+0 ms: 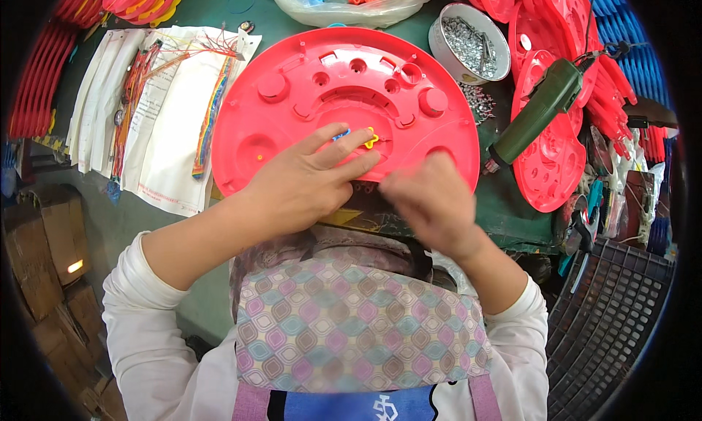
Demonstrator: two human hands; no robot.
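A large red plastic shell point(292, 62), half-round with raised bosses and round recesses, lies in front of me. My left hand point(311, 176) rests over its near middle, fingers stretched out and apart. Beside those fingertips sit a yellow star-shaped piece point(371, 138) and a blue piece point(341, 135), partly covered by the fingers. My right hand point(436, 205) is at the shell's near right edge, blurred by motion with its fingers curled in. Whether anything is between them cannot be made out.
A white bowl of small metal screws point(472, 44) stands behind the shell's right side. A green electric screwdriver point(537, 114) hangs at the right before stacked red shells point(548, 179). At left lie paper sheets with wires point(164, 121). A bag of coloured stars point(351, 8) sits behind.
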